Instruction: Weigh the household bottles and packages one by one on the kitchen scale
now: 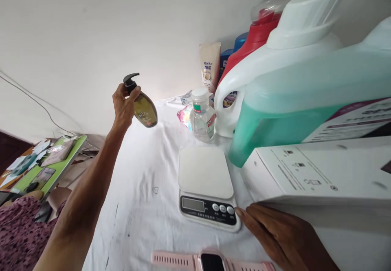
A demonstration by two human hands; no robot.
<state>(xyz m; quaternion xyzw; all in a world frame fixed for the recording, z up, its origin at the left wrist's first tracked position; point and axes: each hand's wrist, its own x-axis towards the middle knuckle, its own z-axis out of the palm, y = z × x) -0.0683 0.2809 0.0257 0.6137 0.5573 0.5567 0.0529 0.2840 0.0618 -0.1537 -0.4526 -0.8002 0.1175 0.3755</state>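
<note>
One dark pump bottle (143,107) is raised in the air, tilted, gripped near its neck by the left hand (124,104), well above the white-covered table (143,189). The left arm stretches forward and upward, nearly straight. The right hand (275,232) rests flat, fingers loosely spread and holding nothing, just beside the kitchen scale (206,187). Open cloth lies left of the scale; big detergent jugs (293,100) and a white box (324,177) crowd the right side.
</note>
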